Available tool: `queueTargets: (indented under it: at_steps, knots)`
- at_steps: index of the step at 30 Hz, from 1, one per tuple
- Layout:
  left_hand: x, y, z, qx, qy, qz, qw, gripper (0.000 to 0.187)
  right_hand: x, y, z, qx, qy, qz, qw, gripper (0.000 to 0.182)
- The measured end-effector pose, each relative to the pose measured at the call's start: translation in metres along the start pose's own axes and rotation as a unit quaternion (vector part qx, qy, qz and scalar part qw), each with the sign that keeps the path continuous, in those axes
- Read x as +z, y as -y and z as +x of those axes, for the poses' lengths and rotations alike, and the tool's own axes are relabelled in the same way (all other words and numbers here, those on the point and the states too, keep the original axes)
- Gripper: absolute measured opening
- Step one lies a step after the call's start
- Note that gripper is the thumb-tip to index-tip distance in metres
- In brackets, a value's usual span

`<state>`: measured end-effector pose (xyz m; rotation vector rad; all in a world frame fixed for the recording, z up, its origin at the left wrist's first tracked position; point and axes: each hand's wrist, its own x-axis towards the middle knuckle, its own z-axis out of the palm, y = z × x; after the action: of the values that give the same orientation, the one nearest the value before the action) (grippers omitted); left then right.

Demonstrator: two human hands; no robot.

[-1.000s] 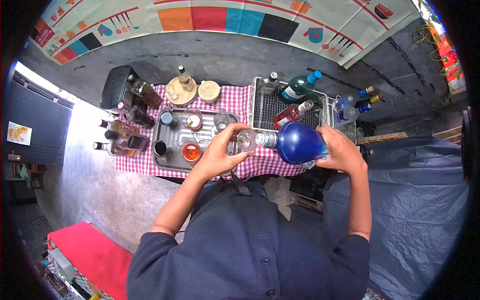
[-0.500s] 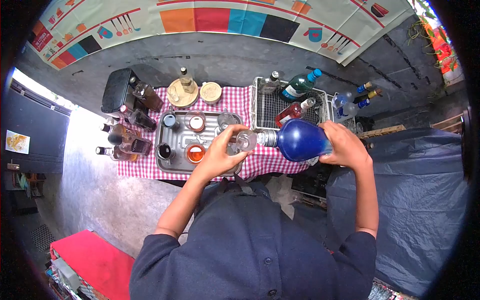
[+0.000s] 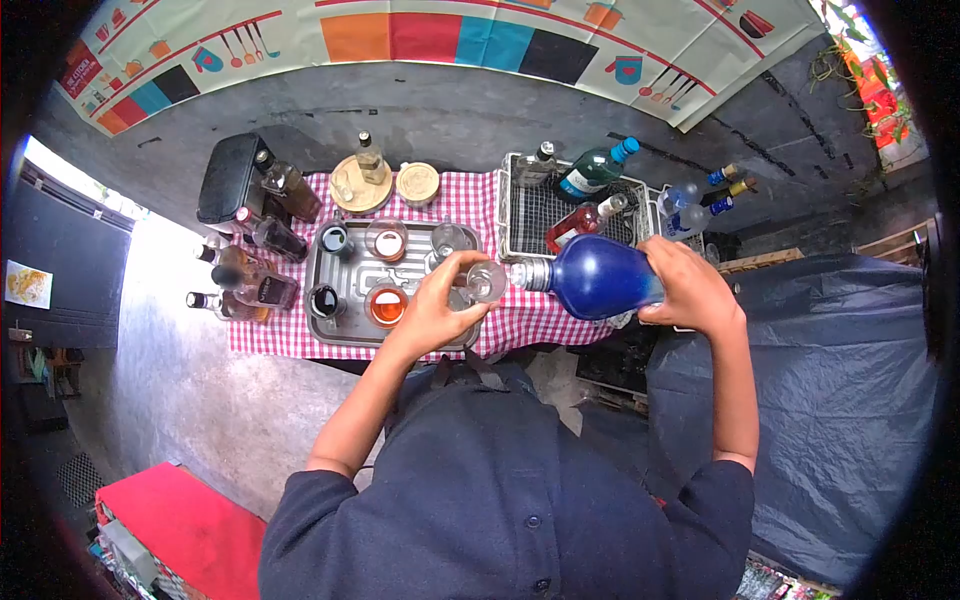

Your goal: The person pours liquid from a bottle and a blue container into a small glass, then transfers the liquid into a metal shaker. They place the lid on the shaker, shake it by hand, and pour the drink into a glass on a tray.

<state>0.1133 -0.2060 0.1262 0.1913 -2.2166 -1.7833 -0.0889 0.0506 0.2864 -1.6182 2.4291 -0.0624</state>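
Observation:
My left hand (image 3: 436, 312) is closed around a small clear glass (image 3: 487, 281) above the right edge of the tray. In my right hand (image 3: 692, 290) is a big blue bottle (image 3: 604, 278), gripped at its base and lying almost level. The silvery bottle neck (image 3: 531, 275) points left at the glass, with its mouth close beside the rim. Whether liquid is flowing cannot be made out. Below and to the left, the grey metal tray (image 3: 360, 268) carries several glasses, including one with amber liquid (image 3: 387, 306) and one with dark liquid (image 3: 326, 301).
Several bottles (image 3: 268, 290) crowd the checked cloth's left side, near a black container (image 3: 232, 180). Behind the tray are a wooden board (image 3: 345, 202) with a small bottle and a round wooden-lidded jar (image 3: 417, 184). A wire basket (image 3: 512, 240) holds bottles at the back right.
The glass is tipped slightly differently and shows more of its opening. Both hands keep their grips, and the whole view has shifted a little.

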Motion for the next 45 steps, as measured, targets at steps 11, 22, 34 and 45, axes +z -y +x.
queueTargets:
  at_steps: [11,22,34,45]
  knots:
    - [-0.001,0.005,0.000,0.002,0.004,0.017,1.000,0.054,-0.004,0.004,0.003,0.005,0.012,-0.009,1.000,0.061]
    - [0.001,0.005,0.002,-0.007,-0.001,0.026,1.000,0.052,-0.007,0.006,0.006,0.014,0.014,-0.015,1.000,0.060]
    - [0.003,0.010,0.004,0.023,0.000,0.016,1.000,0.052,-0.012,0.007,0.006,-0.003,0.014,-0.030,0.999,0.064]
    - [0.010,0.002,0.007,0.015,-0.005,0.015,1.000,0.052,-0.018,0.002,0.005,0.021,0.035,-0.028,0.999,0.063]
